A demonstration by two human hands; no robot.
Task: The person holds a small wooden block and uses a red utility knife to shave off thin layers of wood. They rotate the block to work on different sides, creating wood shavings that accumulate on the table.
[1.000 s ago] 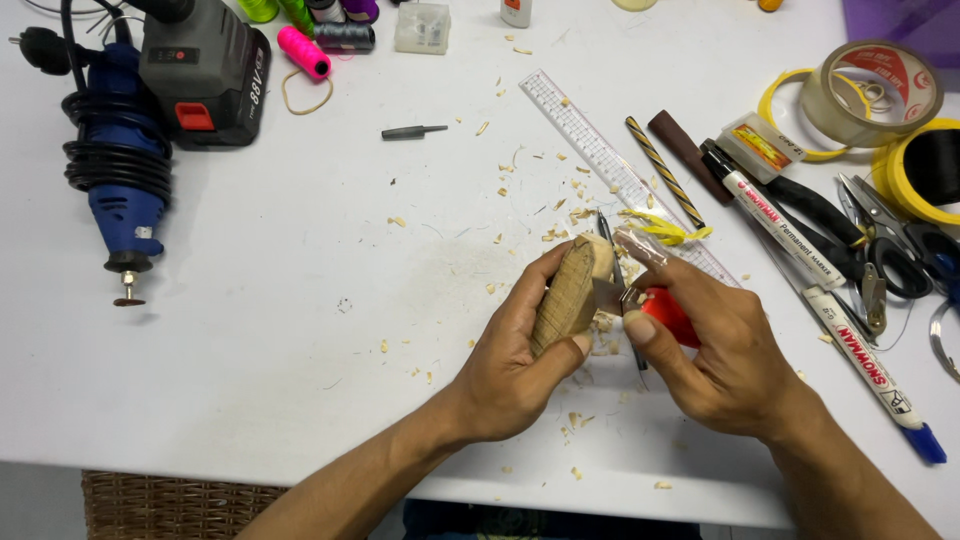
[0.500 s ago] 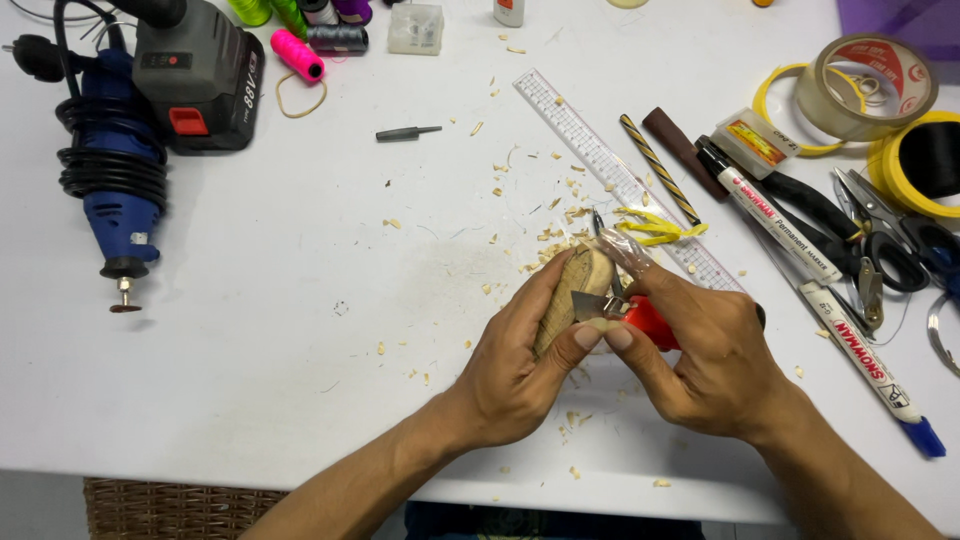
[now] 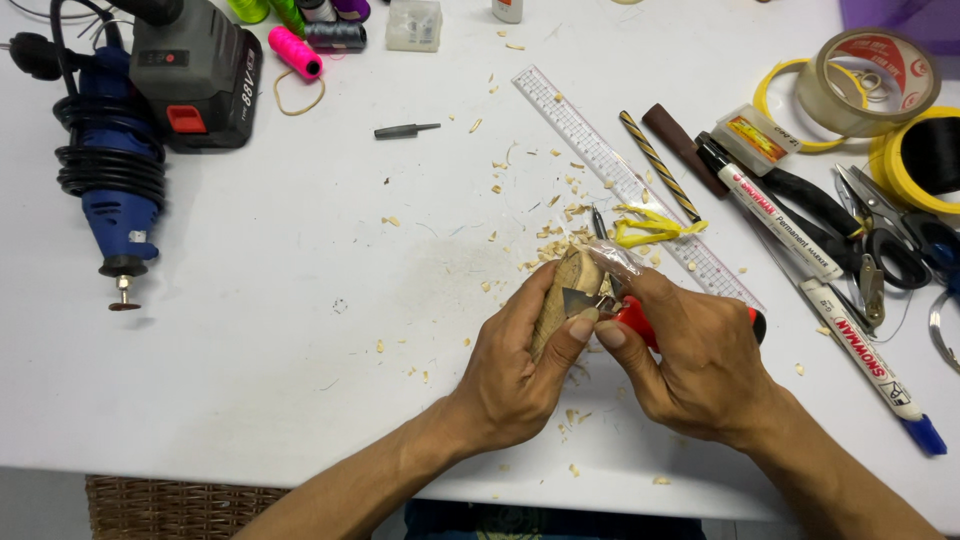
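My left hand (image 3: 515,365) grips a small pale piece of wood (image 3: 568,283), its thumb pressed near the blade. A red-handled knife (image 3: 640,318) sits in my right hand (image 3: 695,365), its short blade (image 3: 579,298) resting against the wood. Both hands meet just above the white table (image 3: 300,330), near its front edge. Pale wood shavings (image 3: 545,240) lie scattered around and behind the hands. Most of the knife handle is hidden inside my right fist.
A clear ruler (image 3: 625,180) runs diagonally behind the hands. Markers (image 3: 780,215), scissors (image 3: 885,250) and tape rolls (image 3: 865,70) crowd the right side. A blue rotary tool (image 3: 110,190) and a grey battery pack (image 3: 195,70) lie at the far left, thread spools (image 3: 295,50) behind.
The hands have shifted slightly left and toward me with the wood. The knife blade has moved along the wood, and my left thumb now presses closer to it.
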